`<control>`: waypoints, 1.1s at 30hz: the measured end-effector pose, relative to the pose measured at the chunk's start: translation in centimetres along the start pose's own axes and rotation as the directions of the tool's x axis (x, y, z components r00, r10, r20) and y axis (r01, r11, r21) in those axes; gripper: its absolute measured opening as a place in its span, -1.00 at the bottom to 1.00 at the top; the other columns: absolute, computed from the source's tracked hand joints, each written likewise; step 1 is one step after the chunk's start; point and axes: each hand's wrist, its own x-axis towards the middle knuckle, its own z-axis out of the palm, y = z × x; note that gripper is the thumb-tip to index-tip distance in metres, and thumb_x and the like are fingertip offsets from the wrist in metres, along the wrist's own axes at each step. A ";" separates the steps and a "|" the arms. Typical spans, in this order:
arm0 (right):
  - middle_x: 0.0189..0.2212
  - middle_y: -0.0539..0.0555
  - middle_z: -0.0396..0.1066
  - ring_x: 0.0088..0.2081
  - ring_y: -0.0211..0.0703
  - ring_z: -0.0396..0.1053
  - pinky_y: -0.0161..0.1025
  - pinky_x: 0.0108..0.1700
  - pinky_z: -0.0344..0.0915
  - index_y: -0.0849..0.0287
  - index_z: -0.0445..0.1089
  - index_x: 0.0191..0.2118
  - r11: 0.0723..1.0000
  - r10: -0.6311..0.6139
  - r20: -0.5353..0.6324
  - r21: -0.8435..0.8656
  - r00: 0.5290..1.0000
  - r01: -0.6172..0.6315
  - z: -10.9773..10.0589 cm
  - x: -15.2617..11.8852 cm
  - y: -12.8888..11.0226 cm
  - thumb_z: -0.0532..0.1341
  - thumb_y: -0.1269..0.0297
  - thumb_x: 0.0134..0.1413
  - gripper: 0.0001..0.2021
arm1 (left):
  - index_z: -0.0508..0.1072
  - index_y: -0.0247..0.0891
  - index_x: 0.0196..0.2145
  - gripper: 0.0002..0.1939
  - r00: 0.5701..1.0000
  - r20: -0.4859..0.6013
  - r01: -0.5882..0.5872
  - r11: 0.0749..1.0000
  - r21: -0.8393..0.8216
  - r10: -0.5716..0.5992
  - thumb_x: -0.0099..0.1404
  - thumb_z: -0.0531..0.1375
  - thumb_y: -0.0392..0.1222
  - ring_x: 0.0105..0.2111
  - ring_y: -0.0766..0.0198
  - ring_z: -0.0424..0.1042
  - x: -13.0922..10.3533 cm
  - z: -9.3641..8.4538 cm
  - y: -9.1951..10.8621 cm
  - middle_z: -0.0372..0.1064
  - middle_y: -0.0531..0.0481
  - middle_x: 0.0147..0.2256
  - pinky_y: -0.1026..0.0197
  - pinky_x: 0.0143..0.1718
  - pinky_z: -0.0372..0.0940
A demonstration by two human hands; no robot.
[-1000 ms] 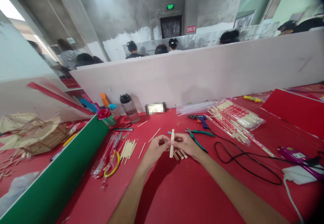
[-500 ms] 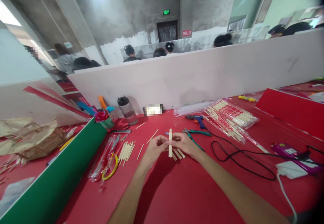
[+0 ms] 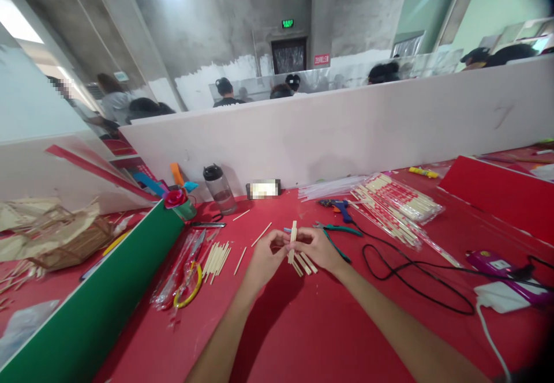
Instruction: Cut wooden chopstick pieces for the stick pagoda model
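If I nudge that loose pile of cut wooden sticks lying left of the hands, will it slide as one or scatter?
Probably scatter: the cut wooden sticks lie loose and fanned on the red table, with nothing binding them. They look thin and light, so a slight push should move them. They look slim and may roll or skid apart, though their cross-section is too small to tell.

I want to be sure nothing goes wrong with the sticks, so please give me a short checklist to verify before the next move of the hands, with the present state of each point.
1. Both hands on the stick bundle: ok. The left hand and right hand pinch it from either side.
2. Bundle lifted off the red table: cannot tell; its lower end is near the short sticks.
3. Sticks aligned in the bundle: cannot tell, too small.
4. Spare sticks within reach: ok, just left of the left hand.
5. Pliers apart from the hands: ok, beside the right hand, not touching.
6. Black cable away from the work: ok, it lies to the right.
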 end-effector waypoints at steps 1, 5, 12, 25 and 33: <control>-0.41 0.05 0.51 -0.35 -0.08 0.43 -0.21 -0.25 0.35 0.19 0.50 -0.35 0.999 -0.030 -0.020 -0.041 0.999 0.029 0.0 -0.1 -0.2 0.31 0.07 0.01 -0.74 | 0.44 -0.27 -0.32 -0.78 1.000 -0.018 -0.023 1.000 0.015 0.023 0.18 0.26 -0.05 -0.32 0.26 0.44 0.0 0.1 0.0 0.46 -0.03 -0.34 0.23 -0.21 0.33; -0.38 0.07 0.51 -0.32 -0.07 0.43 -0.21 -0.20 0.32 0.13 0.52 -0.34 0.959 -0.166 -0.095 -0.245 0.981 0.139 0.1 -0.5 -1.0 0.29 0.10 0.06 -0.80 | 0.45 -0.25 -0.30 -0.85 0.990 -0.082 -0.107 0.991 0.078 0.113 0.23 0.22 -0.12 -0.28 0.25 0.45 -0.3 0.4 -0.5 0.47 -0.03 -0.30 0.23 -0.17 0.33; -0.40 0.05 0.48 -0.34 -0.14 0.42 -0.26 -0.23 0.30 0.13 0.49 -0.38 0.906 -0.318 -0.114 -0.328 0.941 0.267 0.3 -0.6 -1.5 0.32 0.13 0.05 -0.83 | 0.47 -0.24 -0.26 -0.88 0.960 -0.102 -0.242 0.957 0.162 0.260 0.31 0.16 -0.18 -0.25 0.27 0.46 -0.4 0.5 -1.2 0.47 -0.03 -0.27 0.22 -0.15 0.34; -0.43 0.02 0.46 -0.36 -0.16 0.40 -0.27 -0.25 0.30 0.21 0.45 -0.38 0.987 -0.101 -0.124 -0.138 0.987 0.083 -0.1 0.0 -0.4 0.25 0.22 0.08 -0.85 | 0.33 -0.18 0.00 -0.73 0.961 -0.072 -0.227 0.908 0.352 0.268 0.37 0.03 -0.24 -0.15 0.25 0.44 -0.3 0.3 -1.3 0.43 -0.08 -0.14 0.17 -0.10 0.33; -0.44 0.01 0.42 -0.35 -0.17 0.35 -0.27 -0.24 0.26 0.21 0.43 -0.38 0.995 -0.070 -0.158 -0.077 0.985 0.058 -0.5 0.5 0.6 0.25 0.17 0.07 -0.81 | 0.30 -0.32 0.04 -0.61 0.960 -0.247 0.276 0.301 0.913 -0.132 0.25 0.14 -0.23 -0.01 -0.04 0.34 -0.3 -8.9 -5.0 0.33 -0.30 -0.07 0.03 -0.05 0.22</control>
